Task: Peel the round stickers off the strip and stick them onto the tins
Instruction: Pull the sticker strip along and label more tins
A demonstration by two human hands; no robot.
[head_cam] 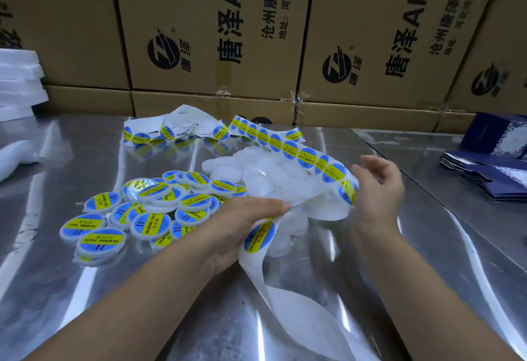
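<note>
A long white strip [288, 148] carrying round blue-and-yellow stickers runs from the back of the metal table to my hands. My left hand [242, 224] grips a tin whose top bears a sticker [260, 236], with the bare backing paper [285, 300] trailing down toward me. My right hand [376, 186] is beside the strip's near end, fingers loosely curled at the sticker on the bend [348, 191]; blur hides whether they pinch it. A pile of plain white tins [273, 178] lies behind my hands. Several labelled tins [137, 212] are heaped at the left.
Cardboard boxes [216, 35] form a wall along the back of the metal table [142, 289]. Dark blue flat cartons [490, 172] are stacked at the right. White foam pieces [20, 81] sit at the far left.
</note>
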